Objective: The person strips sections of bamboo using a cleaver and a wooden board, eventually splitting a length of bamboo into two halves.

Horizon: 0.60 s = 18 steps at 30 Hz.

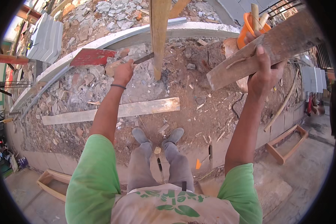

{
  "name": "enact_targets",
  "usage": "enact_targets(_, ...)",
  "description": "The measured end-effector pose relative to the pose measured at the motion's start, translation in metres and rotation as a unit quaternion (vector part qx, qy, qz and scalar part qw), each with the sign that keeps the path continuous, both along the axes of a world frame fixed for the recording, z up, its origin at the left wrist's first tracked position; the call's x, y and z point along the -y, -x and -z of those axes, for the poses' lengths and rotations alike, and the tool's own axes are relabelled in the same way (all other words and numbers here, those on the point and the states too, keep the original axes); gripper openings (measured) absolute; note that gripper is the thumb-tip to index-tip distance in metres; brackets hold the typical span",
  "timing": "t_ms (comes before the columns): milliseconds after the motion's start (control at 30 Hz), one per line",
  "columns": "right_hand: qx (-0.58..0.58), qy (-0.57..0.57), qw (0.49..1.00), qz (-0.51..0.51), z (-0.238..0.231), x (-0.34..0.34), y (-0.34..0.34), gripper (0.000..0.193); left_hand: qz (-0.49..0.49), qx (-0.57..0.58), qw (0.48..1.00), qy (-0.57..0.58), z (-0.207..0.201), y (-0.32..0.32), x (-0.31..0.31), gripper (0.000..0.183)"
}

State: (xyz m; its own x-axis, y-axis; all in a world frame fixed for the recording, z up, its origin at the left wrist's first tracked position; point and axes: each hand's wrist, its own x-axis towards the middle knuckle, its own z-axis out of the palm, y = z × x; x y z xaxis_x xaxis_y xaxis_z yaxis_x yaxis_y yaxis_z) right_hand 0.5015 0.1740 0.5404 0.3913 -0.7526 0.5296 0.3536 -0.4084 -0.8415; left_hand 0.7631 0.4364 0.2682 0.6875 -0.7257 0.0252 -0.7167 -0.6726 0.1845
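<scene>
My left hand (124, 73), reached out ahead, is closed round the grip of a machete-like tool. Its dark flat blade (143, 58) points right, and the tip appears at the upright wooden post (158, 37); whether they touch I cannot tell. A wood piece (112, 68) shows beside that hand. At the right, my right hand (264, 72) grips a broad, worn wooden plank (276, 44) from below, fingers about its edges. The plank is raised and slants up to the right. Behind it stands an orange bucket (246, 29) with wood pieces in it.
Another plank (112, 112) lies on the rubble ground before my feet. Beyond are a red board (91, 56) and a long concrete kerb (134, 35). Wooden frames (287, 145) rest on the paving behind; a long pole (283, 100) lies at the right.
</scene>
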Motion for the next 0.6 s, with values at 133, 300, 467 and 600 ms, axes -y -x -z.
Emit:
enact_targets(133,0.151,0.054,0.987,0.006,-0.022,0.033,-0.028,0.061,0.022,0.027,0.999,0.024,0.008,-0.006,-0.02,0.025)
enact_targets(300,-0.549,0.081,0.83,-0.059,0.254,-0.004,-0.007,0.061,0.001,-0.005,1.0,-0.023,0.007,0.016,0.012,0.021)
enact_targets(467,-0.604,-0.124,0.768,-0.174,0.265,-0.036,0.048,0.062,0.046,-0.015,0.998,-0.031,0.032,0.013,0.034,0.022)
enact_targets(600,-0.491,-0.14,0.86,0.026,0.176,-0.088,0.085,0.05,0.013,-0.028,0.999,-0.014,0.032,0.005,0.032,0.019)
